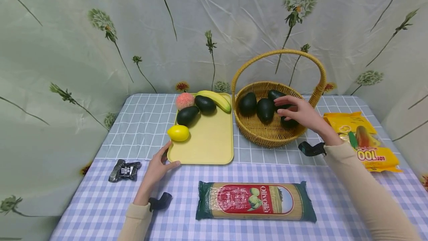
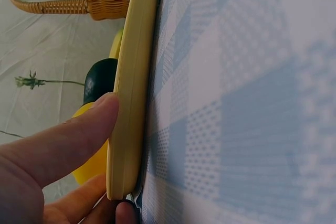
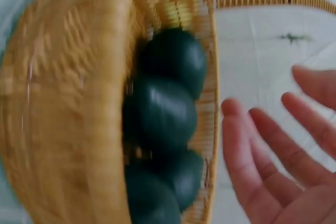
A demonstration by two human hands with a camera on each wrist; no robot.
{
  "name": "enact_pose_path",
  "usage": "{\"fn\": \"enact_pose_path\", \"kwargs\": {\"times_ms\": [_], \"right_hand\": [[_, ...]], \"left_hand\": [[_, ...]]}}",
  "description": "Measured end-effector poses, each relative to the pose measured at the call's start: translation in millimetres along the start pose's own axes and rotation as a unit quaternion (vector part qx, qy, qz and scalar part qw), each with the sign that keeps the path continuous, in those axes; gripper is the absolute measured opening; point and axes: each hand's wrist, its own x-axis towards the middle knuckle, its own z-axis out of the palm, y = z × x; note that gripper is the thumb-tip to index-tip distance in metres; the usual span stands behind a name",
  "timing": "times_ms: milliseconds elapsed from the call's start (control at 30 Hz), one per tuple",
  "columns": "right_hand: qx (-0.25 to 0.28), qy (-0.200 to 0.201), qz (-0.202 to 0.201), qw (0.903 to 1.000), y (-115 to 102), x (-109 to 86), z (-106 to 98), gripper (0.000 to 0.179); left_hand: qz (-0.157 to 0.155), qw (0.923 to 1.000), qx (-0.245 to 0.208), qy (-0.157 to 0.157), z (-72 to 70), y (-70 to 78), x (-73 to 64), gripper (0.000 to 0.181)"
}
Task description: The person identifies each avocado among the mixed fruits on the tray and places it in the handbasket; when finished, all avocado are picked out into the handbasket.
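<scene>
My left hand (image 1: 156, 167) grips the front left corner of a yellow tray (image 1: 207, 151), thumb at the rim and fingers round the side. In the left wrist view the thumb (image 2: 86, 135) lies against the tray edge. On the tray are a lemon (image 1: 178, 133), two dark avocados (image 1: 188, 116), a peach (image 1: 185, 101) and a banana (image 1: 217, 99). Above the right side of a wicker basket (image 1: 267, 141) is my right hand (image 1: 301, 112), empty, its fingers loosely bent and apart. Several dark avocados (image 3: 163, 111) lie in the basket, one partly hidden by that hand.
A long pack of spaghetti (image 1: 255, 201) lies in front of the tray and basket. At the right is a yellow fruit-candy bag (image 1: 364, 140); at the left, a small black wrapped packet (image 1: 125, 170). The basket's tall handle (image 1: 279, 51) arches above it.
</scene>
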Motion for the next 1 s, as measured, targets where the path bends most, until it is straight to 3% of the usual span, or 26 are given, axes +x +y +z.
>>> {"fn": "enact_pose_path", "kwargs": {"times_ms": [200, 500, 733, 1000], "right_hand": [[0.068, -0.038, -0.05, 0.9957, -9, 10.4, 28, 0.038], [0.037, -0.079, -0.114, 0.9897, -42, 42.2, 82, 0.044], [0.072, -0.095, -0.103, 0.9875, -72, 78.1, 117, 0.047], [0.09, -0.054, -0.088, 0.9906, -68, 121.9, 151, 0.051]], "left_hand": [[0.008, 1.0, 0.001, -0.001, -0.2, 0.3, -0.2, 0.083], [0.004, 1.0, -0.003, 0.001, 0.0, -0.8, 0.1, 0.083], [0.003, 0.9999, -0.01, 0.003, 0.2, 0.2, -0.1, 0.083], [0.004, 0.9999, -0.012, 0.0, 0.1, -0.6, -0.5, 0.083]]}}
